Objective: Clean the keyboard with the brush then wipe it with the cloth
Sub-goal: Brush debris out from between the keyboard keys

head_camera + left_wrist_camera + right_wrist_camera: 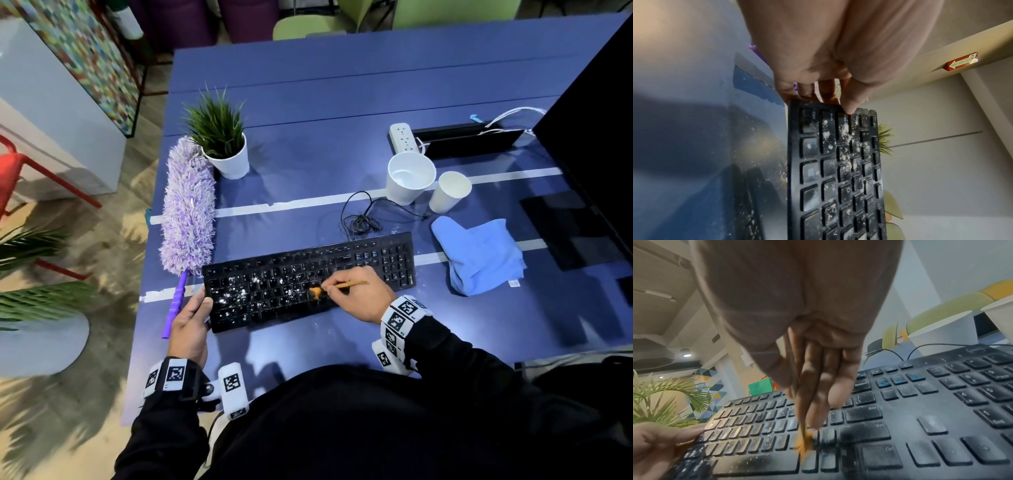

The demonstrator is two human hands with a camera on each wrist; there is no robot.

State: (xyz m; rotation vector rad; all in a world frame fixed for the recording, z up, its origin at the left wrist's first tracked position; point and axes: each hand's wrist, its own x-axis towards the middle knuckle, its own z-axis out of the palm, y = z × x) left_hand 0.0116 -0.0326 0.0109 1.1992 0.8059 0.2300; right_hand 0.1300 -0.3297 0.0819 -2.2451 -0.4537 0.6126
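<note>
At the left edge of a blue table [308, 102], a purple duster [187, 209] lies lengthwise beside a potted plant [222, 144], its handle running down just beside the left hand [190, 323]. That hand grips the left end of the black keyboard [308, 270]: in the left wrist view the thumb [849, 99] presses on the top edge by the corner keys while the other fingers curl behind the end of the board. White crumbs speckle the keys on the keyboard's left half and dust the table just in front of it. Toward the middle of the keyboard, the right hand [356, 294] pinches a thin brush [337, 286] like a pencil, thumb and curled fingers closed round its wooden stem; the orange bristles touch the keys just past the fingertips, splayed against the lower letter rows in the right wrist view, left of the Shift and Ctrl keys. The stem's free end sticks out to the right over the back of the hand. Behind the keyboard its black cable [359, 219] lies coiled, with two white paper cups [411, 178] standing near it. To the right, just beside the number pad and untouched, the folded blue cloth [479, 253] rests on the table, and a white power strip [404, 137] lies farther back.
</note>
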